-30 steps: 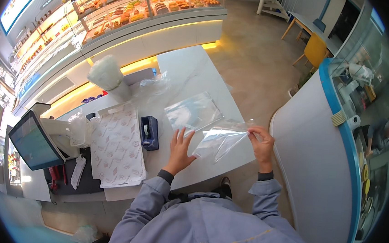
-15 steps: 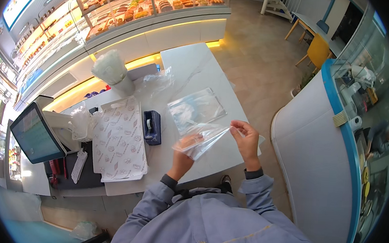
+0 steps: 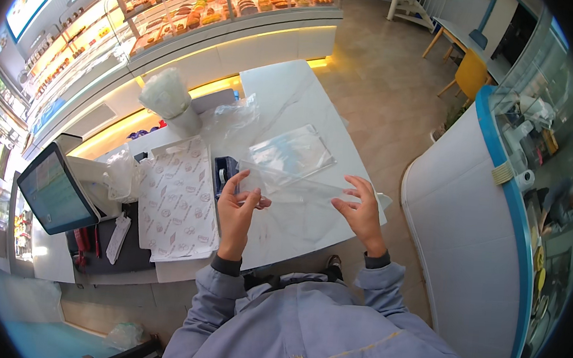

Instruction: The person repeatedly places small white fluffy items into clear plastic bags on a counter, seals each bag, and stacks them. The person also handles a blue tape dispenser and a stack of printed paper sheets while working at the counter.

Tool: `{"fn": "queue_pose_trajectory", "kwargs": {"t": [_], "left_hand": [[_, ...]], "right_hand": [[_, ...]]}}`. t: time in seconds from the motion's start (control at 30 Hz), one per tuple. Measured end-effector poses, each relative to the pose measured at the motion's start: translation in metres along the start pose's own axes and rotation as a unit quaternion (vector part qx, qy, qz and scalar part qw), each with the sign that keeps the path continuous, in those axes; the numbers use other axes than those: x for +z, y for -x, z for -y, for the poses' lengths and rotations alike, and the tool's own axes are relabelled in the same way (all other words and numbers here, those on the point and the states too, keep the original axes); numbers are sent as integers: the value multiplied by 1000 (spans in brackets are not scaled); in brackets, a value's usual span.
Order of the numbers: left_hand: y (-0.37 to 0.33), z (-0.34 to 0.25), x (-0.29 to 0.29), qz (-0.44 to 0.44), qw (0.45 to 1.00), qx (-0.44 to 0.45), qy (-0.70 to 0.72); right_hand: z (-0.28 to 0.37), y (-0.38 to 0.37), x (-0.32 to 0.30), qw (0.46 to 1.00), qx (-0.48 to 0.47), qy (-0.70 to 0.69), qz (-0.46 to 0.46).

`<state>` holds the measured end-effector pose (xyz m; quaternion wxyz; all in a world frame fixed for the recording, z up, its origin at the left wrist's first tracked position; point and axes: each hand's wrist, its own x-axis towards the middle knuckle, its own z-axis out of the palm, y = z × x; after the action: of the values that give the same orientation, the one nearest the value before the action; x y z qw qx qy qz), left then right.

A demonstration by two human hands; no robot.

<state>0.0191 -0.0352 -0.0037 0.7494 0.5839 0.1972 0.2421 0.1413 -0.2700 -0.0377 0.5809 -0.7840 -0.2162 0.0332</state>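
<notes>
A clear plastic bag (image 3: 291,209) spreads between my two hands, low over the white counter (image 3: 294,85); whether it touches the surface is hard to see. My left hand (image 3: 236,215) is at the bag's left end, index finger raised and thumb apart. At its right end is my right hand (image 3: 362,215), fingers spread and curved, thumb toward the film. Neither hand shows a firm grip. Just beyond lies a stack of flat clear bags (image 3: 292,154). A dark blue tape dispenser (image 3: 223,168) is partly covered by my left hand.
Printed paper sheets (image 3: 178,204) lie left of the dispenser, beside a touchscreen register (image 3: 57,188). Crumpled clear plastic (image 3: 234,114) and a container of bags (image 3: 166,95) stand farther back. A lit pastry case (image 3: 225,13) is beyond. A curved white counter (image 3: 459,213) rises at right.
My left hand has come out from behind the film and moved left, its fingers parting. My right hand's pinch has loosened. The bag now lies wider and flatter between them.
</notes>
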Motion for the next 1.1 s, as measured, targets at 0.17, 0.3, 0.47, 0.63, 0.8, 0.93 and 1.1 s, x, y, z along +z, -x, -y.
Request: {"fn": "queue_pose_trajectory", "kwargs": {"t": [0.17,0.3,0.47,0.63,0.8,0.93,1.1], "left_hand": [[1,-1,-6,-3,1000,7,20],[-2,-6,-16,-5,1000,6,-24],[2,-10,-12,31,997,69,23],[-1,-7,-20,58,990,98,-82],[-2,-9,-32,42,981,91,-168],[-5,-12,-33,19,934,228,-276],[-5,-30,-23,34,928,265,-259]], "right_hand": [[-3,2,-1,984,71,-158,35],[17,-2,-9,963,87,-253,26],[25,-2,-13,942,99,-319,22],[24,0,-9,979,-28,-199,39],[29,-2,-15,985,12,-168,25],[26,-5,-23,999,-29,-33,16],[38,-12,-21,954,-191,213,-85]]}}
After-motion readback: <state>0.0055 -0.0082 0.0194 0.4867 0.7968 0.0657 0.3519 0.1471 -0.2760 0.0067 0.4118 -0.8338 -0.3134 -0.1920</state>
